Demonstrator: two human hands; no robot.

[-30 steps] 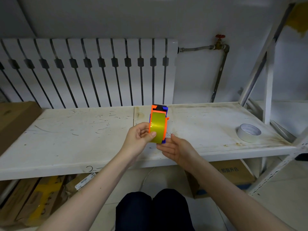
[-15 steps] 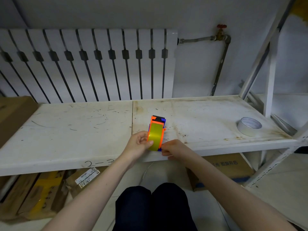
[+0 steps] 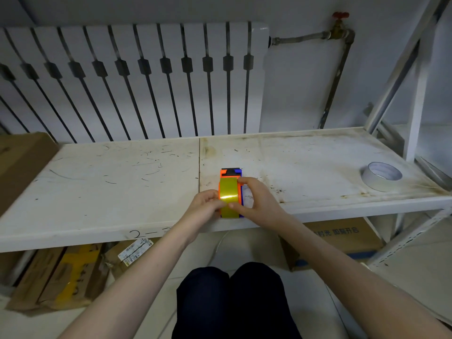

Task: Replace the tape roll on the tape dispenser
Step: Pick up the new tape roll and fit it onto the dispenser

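The tape dispenser, orange on one side and blue on the other, with a yellow tape roll mounted in it, now sits low at the front part of the white shelf, close to the edge. A second ago it was held up in the air in front of the person; since then both hands have brought it down to the shelf surface, and I think it now rests there, though the contact itself is hidden by the hands.

The left hand grasps the dispenser from the orange side, with the thumb lying on the yellow tape. The right hand, which earlier was open under the dispenser, has now closed around the blue side, with the fingertips up at the top near the black cutter part and the thumb pressing on the tape. So both hands are holding it, none is free.

For the task, this looks to me like the beginning: the yellow roll is still in its place, and the person seems to steady the dispenser in order to take this roll out.

Well apart, at the right end of the shelf, a white tape roll lies flat and untouched, probably the replacement.
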